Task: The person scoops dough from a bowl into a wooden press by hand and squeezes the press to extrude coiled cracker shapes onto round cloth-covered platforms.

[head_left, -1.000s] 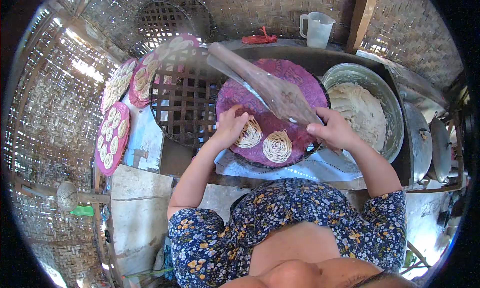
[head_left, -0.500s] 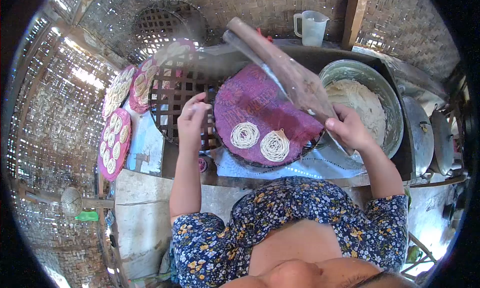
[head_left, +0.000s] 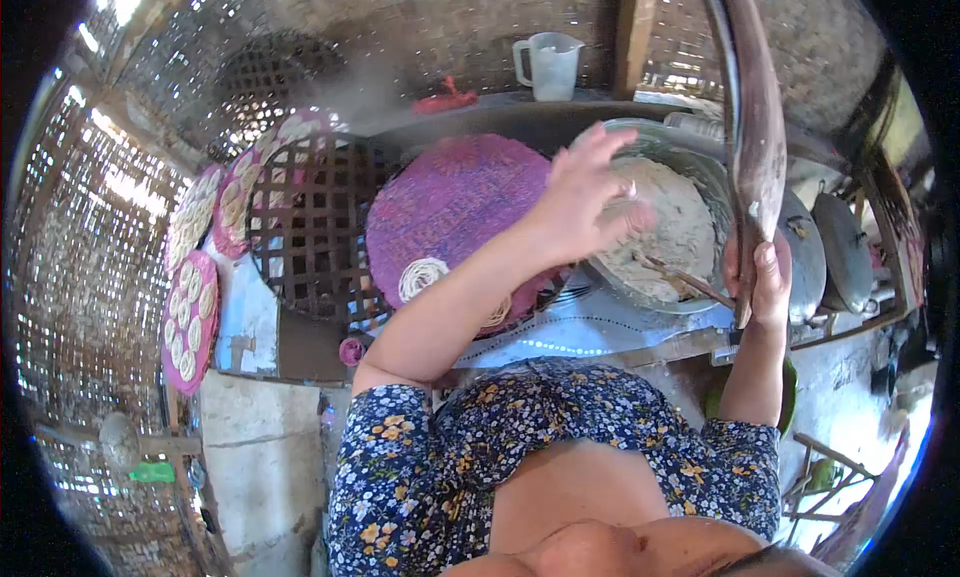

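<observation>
Behind, a plastic jug [head_left: 552, 69]; nearer, left forearm [head_left: 460, 302] over one pale coil [head_left: 498, 314].

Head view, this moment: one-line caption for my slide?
Right hand gripping a long brown implement, left hand open near the dough, coiled strands on a purple cloth.

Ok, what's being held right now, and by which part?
The right hand grips the long brown tool near its lower, narrower end. The left hand appears empty, its fingers spread.
</observation>
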`<move>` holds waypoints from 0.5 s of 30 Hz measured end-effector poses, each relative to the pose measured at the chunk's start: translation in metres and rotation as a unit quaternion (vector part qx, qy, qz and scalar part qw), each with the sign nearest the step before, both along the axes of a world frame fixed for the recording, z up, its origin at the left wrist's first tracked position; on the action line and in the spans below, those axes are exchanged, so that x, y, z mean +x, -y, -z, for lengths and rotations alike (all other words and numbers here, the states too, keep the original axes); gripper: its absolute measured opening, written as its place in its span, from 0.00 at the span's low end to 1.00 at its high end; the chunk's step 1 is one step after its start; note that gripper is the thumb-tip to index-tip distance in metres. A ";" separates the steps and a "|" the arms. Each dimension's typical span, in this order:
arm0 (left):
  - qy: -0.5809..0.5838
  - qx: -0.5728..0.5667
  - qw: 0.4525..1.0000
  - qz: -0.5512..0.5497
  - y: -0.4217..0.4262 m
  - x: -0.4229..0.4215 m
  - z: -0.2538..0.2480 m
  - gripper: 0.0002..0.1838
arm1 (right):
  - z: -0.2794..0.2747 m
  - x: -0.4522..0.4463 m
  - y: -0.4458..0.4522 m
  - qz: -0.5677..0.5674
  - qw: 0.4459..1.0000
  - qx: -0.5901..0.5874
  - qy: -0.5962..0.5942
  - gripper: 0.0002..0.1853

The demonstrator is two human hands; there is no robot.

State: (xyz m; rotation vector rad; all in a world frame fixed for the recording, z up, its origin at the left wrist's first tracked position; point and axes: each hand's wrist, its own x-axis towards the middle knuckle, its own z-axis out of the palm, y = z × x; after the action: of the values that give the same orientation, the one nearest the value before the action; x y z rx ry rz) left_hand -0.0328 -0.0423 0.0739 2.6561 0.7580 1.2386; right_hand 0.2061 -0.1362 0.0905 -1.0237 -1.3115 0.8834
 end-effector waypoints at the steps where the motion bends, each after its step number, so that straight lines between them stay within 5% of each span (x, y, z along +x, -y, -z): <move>1: -0.019 0.047 0.998 -0.026 0.002 0.001 -0.015 0.29 | 0.004 0.003 0.006 0.010 1.000 0.000 0.005 0.36; 3: -0.069 0.132 0.982 -0.120 0.017 0.007 -0.047 0.24 | 0.011 -0.002 0.013 -0.004 1.000 -0.008 0.016 0.36; 6: 0.086 -0.076 0.993 -0.019 0.018 0.039 -0.053 0.15 | 0.025 -0.019 0.007 -0.099 0.994 -0.025 0.045 0.23; 7: 0.160 -0.079 0.980 -0.085 0.020 0.040 -0.051 0.15 | 0.025 -0.025 0.006 -0.152 0.987 -0.035 0.043 0.23; 10: 0.018 0.206 0.967 -0.149 0.015 0.039 -0.057 0.13 | -0.018 -0.028 0.004 0.070 0.908 0.081 0.406 0.25; 11: -0.017 0.276 0.951 -0.140 0.014 0.046 -0.051 0.18 | -0.022 -0.022 -0.007 0.164 0.885 0.220 0.376 0.31; 13: -0.073 0.231 0.967 -0.082 0.028 0.066 -0.040 0.15 | -0.053 -0.013 -0.016 0.211 0.867 0.314 0.324 0.37; 14: -0.068 0.171 0.982 -0.035 0.034 0.075 -0.035 0.12 | -0.059 -0.011 -0.012 0.208 0.866 0.304 0.339 0.35; 15: -0.065 0.109 0.992 0.004 0.036 0.083 -0.035 0.10 | -0.060 -0.010 -0.016 0.220 0.809 0.419 0.347 0.28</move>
State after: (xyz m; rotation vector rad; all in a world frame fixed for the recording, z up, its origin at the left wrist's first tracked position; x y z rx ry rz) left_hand 0.0506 -0.0779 0.1090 2.9379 0.6612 1.2198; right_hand 0.1957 -0.1206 0.1510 -0.8639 -1.7115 -0.4999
